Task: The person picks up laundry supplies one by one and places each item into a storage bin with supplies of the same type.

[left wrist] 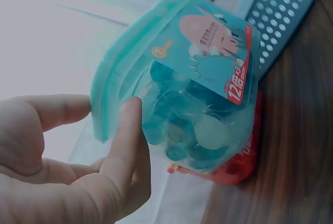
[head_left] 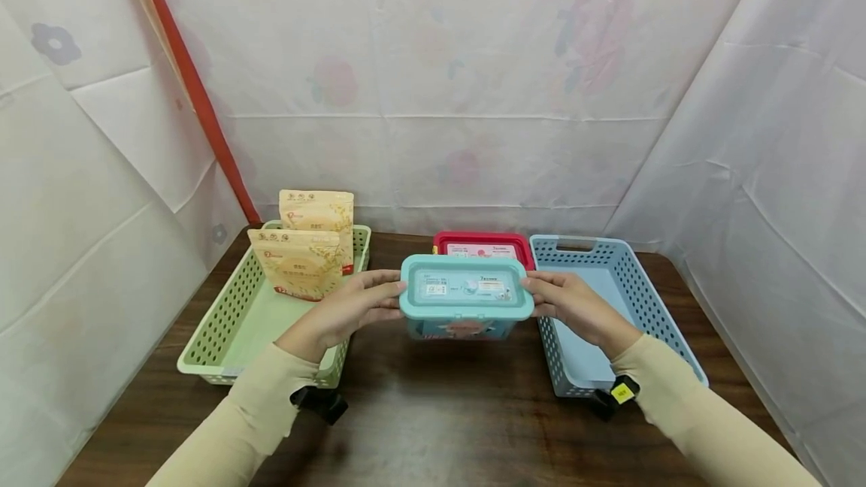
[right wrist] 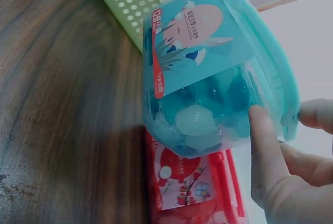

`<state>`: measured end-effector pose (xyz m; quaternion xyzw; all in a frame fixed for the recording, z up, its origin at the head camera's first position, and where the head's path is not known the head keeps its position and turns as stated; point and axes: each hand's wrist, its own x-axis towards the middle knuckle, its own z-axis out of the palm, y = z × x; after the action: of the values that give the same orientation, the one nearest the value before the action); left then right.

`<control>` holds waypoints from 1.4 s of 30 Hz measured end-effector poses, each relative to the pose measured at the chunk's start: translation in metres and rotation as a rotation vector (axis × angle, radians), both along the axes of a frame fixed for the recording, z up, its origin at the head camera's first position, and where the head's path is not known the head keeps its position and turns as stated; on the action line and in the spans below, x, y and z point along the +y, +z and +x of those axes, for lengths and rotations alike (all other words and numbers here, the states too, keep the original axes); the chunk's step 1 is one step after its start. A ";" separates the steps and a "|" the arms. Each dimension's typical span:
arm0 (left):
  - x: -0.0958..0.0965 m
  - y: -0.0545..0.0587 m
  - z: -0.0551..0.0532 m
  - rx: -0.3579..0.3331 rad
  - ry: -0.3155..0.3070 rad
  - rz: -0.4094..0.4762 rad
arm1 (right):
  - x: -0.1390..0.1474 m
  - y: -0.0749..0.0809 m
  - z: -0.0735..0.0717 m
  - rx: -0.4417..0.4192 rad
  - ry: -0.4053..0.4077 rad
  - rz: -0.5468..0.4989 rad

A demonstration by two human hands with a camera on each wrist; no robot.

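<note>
A tub of laundry pods (head_left: 467, 288) with a turquoise lid is held level above the table, between both hands. My left hand (head_left: 352, 307) grips its left end by the lid's rim; in the left wrist view, fingers (left wrist: 130, 135) lie on either side of that rim. At the opposite end, my right hand (head_left: 575, 305) pinches the rim in the same way. Blue and pale pods show through the clear wall (right wrist: 197, 120). Behind and below it stands a second tub with a red lid (head_left: 483, 239), partly hidden by the turquoise one.
On the left, a green basket (head_left: 223, 322) holds two yellow pouches (head_left: 301, 265) standing at its back. A blue basket (head_left: 629, 284) stands on the right, close to the red-lidded tub. The dark wooden table (head_left: 446, 419) meets white cloth (head_left: 433, 156) at the back and sides.
</note>
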<state>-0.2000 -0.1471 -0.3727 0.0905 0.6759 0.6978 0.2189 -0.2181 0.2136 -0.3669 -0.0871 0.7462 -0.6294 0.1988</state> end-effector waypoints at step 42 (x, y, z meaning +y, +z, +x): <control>0.039 0.026 -0.010 0.017 0.000 0.194 | 0.036 0.030 0.005 0.147 -0.115 0.032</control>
<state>-0.2098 -0.1080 -0.3472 0.1172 0.6069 0.7594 0.2031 -0.2134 0.2498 -0.3373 -0.0872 0.7724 -0.6197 0.1083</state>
